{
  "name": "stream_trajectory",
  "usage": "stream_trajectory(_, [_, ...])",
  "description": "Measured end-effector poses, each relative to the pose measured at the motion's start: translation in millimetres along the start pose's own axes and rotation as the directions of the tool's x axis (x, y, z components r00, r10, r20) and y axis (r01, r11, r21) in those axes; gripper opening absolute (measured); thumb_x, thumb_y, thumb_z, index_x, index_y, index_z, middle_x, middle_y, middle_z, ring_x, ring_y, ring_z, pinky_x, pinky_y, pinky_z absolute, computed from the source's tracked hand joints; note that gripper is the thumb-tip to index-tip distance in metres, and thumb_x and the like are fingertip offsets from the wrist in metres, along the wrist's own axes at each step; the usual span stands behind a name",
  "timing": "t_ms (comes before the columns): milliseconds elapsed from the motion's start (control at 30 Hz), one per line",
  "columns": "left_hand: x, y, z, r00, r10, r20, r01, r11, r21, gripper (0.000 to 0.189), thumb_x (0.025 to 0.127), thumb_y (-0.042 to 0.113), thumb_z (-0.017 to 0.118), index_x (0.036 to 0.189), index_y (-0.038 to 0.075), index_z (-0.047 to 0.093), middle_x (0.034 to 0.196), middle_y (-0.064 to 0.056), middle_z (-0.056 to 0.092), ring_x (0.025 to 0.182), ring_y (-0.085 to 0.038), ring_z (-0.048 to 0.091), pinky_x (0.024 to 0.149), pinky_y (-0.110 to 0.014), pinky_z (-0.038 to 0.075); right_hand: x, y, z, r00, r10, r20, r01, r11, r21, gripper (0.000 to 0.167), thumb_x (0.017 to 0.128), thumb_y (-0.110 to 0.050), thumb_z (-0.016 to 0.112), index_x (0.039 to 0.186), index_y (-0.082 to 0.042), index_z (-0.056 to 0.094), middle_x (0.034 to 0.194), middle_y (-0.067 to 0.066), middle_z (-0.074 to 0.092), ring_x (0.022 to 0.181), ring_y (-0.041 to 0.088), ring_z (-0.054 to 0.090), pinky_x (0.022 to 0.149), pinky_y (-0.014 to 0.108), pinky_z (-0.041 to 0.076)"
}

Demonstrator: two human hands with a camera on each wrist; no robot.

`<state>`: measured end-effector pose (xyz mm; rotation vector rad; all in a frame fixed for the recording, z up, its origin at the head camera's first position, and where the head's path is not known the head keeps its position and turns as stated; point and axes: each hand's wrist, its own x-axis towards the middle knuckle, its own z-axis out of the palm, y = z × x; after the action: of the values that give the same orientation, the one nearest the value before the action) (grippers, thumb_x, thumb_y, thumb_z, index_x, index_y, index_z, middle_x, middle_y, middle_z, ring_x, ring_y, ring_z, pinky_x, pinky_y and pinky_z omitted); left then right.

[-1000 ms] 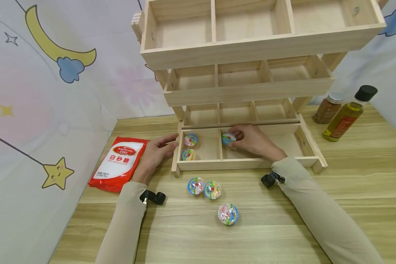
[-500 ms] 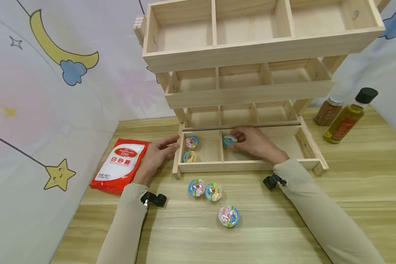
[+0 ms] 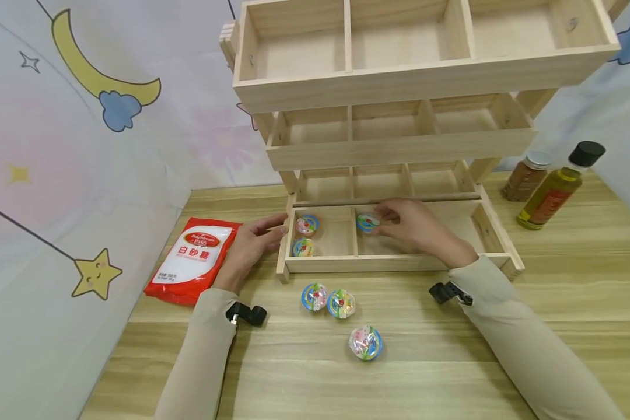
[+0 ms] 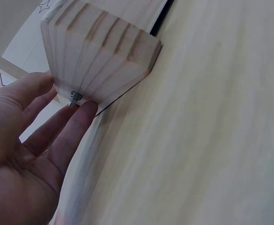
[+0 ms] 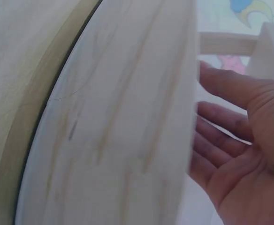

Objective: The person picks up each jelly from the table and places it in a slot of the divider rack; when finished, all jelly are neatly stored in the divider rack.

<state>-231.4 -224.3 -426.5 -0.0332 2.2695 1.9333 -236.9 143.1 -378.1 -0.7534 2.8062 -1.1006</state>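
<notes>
In the head view, a small jelly cup (image 3: 366, 222) with a blue-rimmed foil lid sits in the middle compartment of the wooden rack's bottom tray (image 3: 394, 263). My right hand (image 3: 420, 227) is just right of it, fingers loosely bent and parted at the lid's edge. In the right wrist view the tray's front board hides those fingertips. Two more jelly cups, one pink (image 3: 307, 224) and one yellow (image 3: 303, 247), sit in the left compartment. My left hand (image 3: 249, 248) touches the rack's left end; the left wrist view has its fingertips against the wooden end piece (image 4: 99, 51), beside a screw.
On the table before the rack lie three jelly cups: one (image 3: 314, 297) beside another (image 3: 341, 304), and one (image 3: 366, 343) nearer. A red-and-white sugar bag (image 3: 194, 259) lies left. An oil bottle (image 3: 551, 195) and a brown jar (image 3: 527, 177) stand right. Upper trays (image 3: 425, 73) overhang.
My right hand has loosened from the jelly cup and shifted slightly right, leaving the cup in the middle compartment. The left hand stays at the rack's end. The head view has shifted a little.
</notes>
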Motion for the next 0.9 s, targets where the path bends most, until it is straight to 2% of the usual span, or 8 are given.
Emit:
stream_trajectory(200, [1.0,0.7,0.1,1.000,-0.004,0.007,0.004,1.000,-0.018,0.046,0.101,0.022,0.077,0.145,0.013,0.068,0.148,-0.006,0.062,0.129,-0.025,0.063,0.097,-0.030,0.059,-12.4,-12.8,-4.1,0.999,-0.040,0.024,0.039,0.999,0.030,0.043,0.095,-0.018,0.083,0.130,0.003,0.071,0.126,0.017,0.073,0.113,0.033,0.071,0.100,0.052,0.057])
stream_trajectory(400, [-0.2,0.7,0.8,1.000,-0.005,0.007,0.005,1.000,-0.030,0.046,0.101,0.021,0.077,0.145,0.011,0.067,0.148,-0.006,0.062,0.129,-0.025,0.063,0.097,-0.030,0.059,-24.3,-24.8,-2.2,0.989,-0.147,0.012,0.146,0.987,0.070,0.036,0.092,-0.011,0.085,0.124,0.002,0.074,0.120,0.016,0.076,0.106,0.031,0.074,0.094,0.049,0.060])
stream_trajectory(567, [-0.8,1.5,0.6,1.000,0.000,-0.001,0.000,1.000,-0.017,0.045,0.102,0.020,0.076,0.145,0.011,0.068,0.148,-0.006,0.062,0.130,-0.024,0.062,0.097,-0.029,0.059,-32.6,-35.5,-0.4,0.974,-0.225,0.019,0.221,0.967,0.124,0.033,0.091,-0.009,0.086,0.120,0.000,0.075,0.117,0.015,0.076,0.105,0.030,0.075,0.093,0.047,0.062])
stream_trajectory(700, [0.0,1.4,0.0,1.000,0.008,0.006,-0.008,1.000,-0.004,0.046,0.102,0.021,0.075,0.146,0.011,0.066,0.150,-0.008,0.060,0.132,-0.025,0.060,0.099,-0.029,0.058,-36.3,-41.5,1.7,0.959,-0.280,0.030,0.271,0.946,0.178,0.031,0.092,-0.009,0.085,0.120,-0.003,0.075,0.116,0.009,0.077,0.104,0.028,0.075,0.094,0.043,0.061])
stream_trajectory(900, [0.1,0.1,-0.7,1.000,0.012,0.009,-0.012,1.000,-0.002,0.045,0.102,0.021,0.075,0.146,0.011,0.067,0.150,-0.008,0.061,0.132,-0.025,0.060,0.099,-0.030,0.058,-38.9,-46.6,6.4,0.948,-0.311,0.071,0.284,0.924,0.257,0.032,0.091,-0.007,0.085,0.121,-0.006,0.075,0.114,0.003,0.077,0.106,0.026,0.074,0.096,0.039,0.060])
